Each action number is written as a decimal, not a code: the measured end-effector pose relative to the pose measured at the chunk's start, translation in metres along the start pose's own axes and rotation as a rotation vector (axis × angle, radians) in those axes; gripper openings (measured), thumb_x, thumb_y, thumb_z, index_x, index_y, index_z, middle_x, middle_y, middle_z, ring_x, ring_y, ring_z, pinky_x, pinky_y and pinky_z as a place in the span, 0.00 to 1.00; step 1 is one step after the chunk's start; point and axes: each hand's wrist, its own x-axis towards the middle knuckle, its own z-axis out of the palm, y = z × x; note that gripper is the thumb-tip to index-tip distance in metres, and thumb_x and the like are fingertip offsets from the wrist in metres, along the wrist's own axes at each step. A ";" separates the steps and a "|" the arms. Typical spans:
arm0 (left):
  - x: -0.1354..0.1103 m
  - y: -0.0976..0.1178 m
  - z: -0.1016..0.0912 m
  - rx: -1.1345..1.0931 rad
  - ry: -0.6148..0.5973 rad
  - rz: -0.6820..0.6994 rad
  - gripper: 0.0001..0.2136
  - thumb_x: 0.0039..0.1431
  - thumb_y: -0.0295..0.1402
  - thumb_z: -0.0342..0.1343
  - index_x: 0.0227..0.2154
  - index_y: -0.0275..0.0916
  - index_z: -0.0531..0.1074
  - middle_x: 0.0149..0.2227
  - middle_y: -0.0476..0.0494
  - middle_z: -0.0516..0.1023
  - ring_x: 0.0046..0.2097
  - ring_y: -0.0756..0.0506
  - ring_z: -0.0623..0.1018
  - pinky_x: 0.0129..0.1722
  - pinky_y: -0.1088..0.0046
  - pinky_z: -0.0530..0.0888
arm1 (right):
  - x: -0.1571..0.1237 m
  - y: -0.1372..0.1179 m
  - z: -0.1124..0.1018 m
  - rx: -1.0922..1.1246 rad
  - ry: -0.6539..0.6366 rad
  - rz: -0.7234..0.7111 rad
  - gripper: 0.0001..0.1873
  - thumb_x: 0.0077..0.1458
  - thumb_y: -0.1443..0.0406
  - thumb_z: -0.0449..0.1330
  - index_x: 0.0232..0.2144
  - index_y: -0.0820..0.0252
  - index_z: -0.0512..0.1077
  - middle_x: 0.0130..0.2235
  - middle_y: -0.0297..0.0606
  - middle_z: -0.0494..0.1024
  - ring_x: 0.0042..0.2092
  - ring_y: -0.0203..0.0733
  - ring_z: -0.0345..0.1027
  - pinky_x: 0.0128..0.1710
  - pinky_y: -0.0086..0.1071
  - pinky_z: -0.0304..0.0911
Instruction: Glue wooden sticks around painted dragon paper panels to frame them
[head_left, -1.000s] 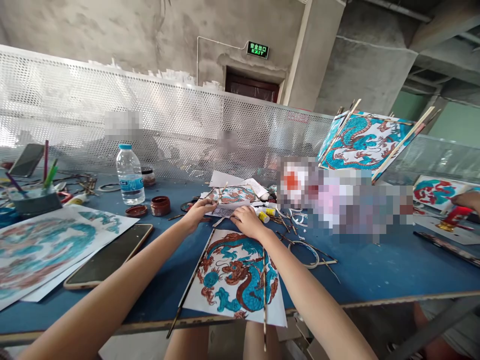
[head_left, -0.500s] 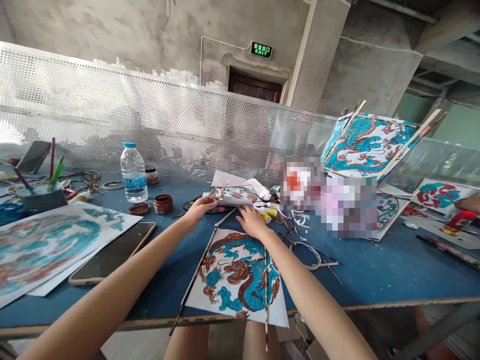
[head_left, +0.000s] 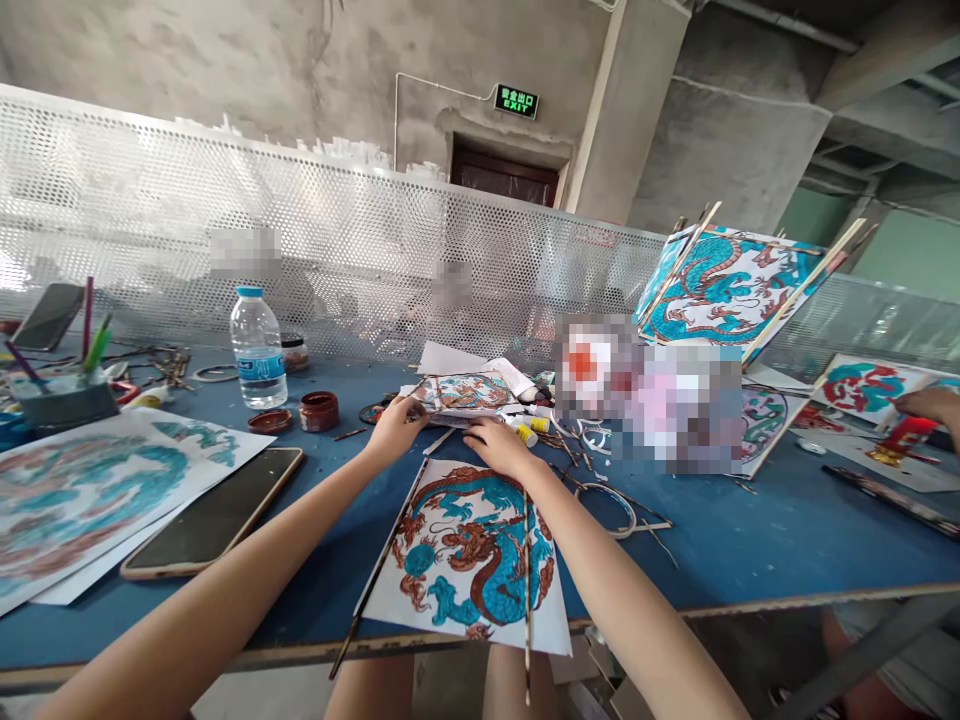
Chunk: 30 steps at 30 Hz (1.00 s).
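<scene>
On the far middle of the table, a painted dragon sheet [head_left: 471,391] in teal and brown lies on a pile of papers and supplies. My left hand [head_left: 399,428] pinches its near left corner. At the near edge, my right hand [head_left: 496,443] has its fingers bent in against the paper; the fingertips are partly hidden. Between my forearms lies a larger dragon painting [head_left: 472,560], its front end past the table edge. A dark thin stick [head_left: 379,570] runs along its left side, and a mottled stick [head_left: 527,590] crosses its right part.
To the left are a phone [head_left: 214,515], a water bottle [head_left: 259,350], a brown paint jar [head_left: 319,410] and a brush-washing tub [head_left: 64,398]. Tape rolls [head_left: 609,510] and glue bottles [head_left: 526,434] lie right of centre. A dragon lantern [head_left: 731,290] stands behind; another person's hand [head_left: 930,402] is far right.
My right fingers have drawn in from lying spread to bending at the small sheet's near edge. My left hand has closed at its corner. The whole view has shifted slightly.
</scene>
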 end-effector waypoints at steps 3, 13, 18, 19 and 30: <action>-0.003 0.002 -0.002 0.122 -0.019 0.017 0.07 0.49 0.34 0.51 0.27 0.37 0.70 0.37 0.42 0.69 0.39 0.42 0.73 0.42 0.68 0.69 | -0.001 -0.003 -0.006 0.007 0.017 -0.002 0.17 0.60 0.58 0.48 0.40 0.57 0.75 0.44 0.39 0.74 0.45 0.43 0.67 0.41 0.31 0.60; -0.013 0.012 -0.006 0.574 -0.108 0.091 0.09 0.56 0.31 0.45 0.34 0.37 0.71 0.41 0.39 0.73 0.46 0.40 0.72 0.44 0.67 0.67 | -0.003 -0.014 -0.017 -0.062 -0.009 0.119 0.19 0.60 0.55 0.46 0.36 0.54 0.75 0.36 0.35 0.78 0.37 0.40 0.69 0.29 0.27 0.54; -0.012 0.014 -0.007 0.623 -0.179 0.046 0.10 0.58 0.31 0.44 0.37 0.36 0.69 0.40 0.38 0.76 0.45 0.39 0.73 0.41 0.66 0.67 | -0.004 -0.014 -0.019 -0.093 -0.012 0.123 0.21 0.61 0.54 0.45 0.33 0.54 0.76 0.33 0.35 0.78 0.34 0.39 0.69 0.26 0.28 0.50; -0.012 0.014 -0.008 0.624 -0.186 0.045 0.10 0.58 0.31 0.44 0.37 0.36 0.69 0.39 0.38 0.77 0.45 0.39 0.73 0.41 0.67 0.67 | -0.004 -0.014 -0.021 -0.099 -0.007 0.129 0.21 0.61 0.54 0.46 0.31 0.54 0.76 0.31 0.35 0.78 0.32 0.39 0.69 0.25 0.28 0.48; -0.015 0.018 -0.012 0.730 -0.230 0.087 0.17 0.59 0.34 0.41 0.35 0.35 0.75 0.42 0.35 0.76 0.48 0.36 0.72 0.45 0.61 0.66 | -0.006 -0.007 -0.030 -0.119 0.145 0.211 0.27 0.61 0.53 0.43 0.22 0.59 0.72 0.24 0.37 0.74 0.27 0.36 0.64 0.23 0.29 0.41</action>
